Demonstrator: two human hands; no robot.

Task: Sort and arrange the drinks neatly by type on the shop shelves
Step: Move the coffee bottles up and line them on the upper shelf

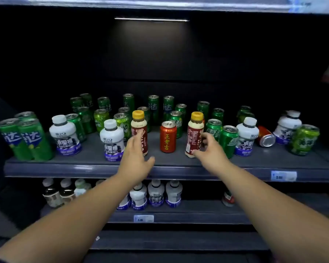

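Observation:
On the grey shelf stand two yellow-capped brown coffee bottles, one on the left and one on the right, with a red can between them. My left hand is spread open in front of the left coffee bottle, fingers straight, at or just short of it. My right hand reaches to the right coffee bottle, its fingers curving round the bottle's right side. White bottles with blue labels and several green cans stand mixed around them.
A red can lies on its side at the right, between a white bottle and another white bottle. Tall green cans stand at the far left. The lower shelf holds more bottles. Price tags hang on the shelf edges.

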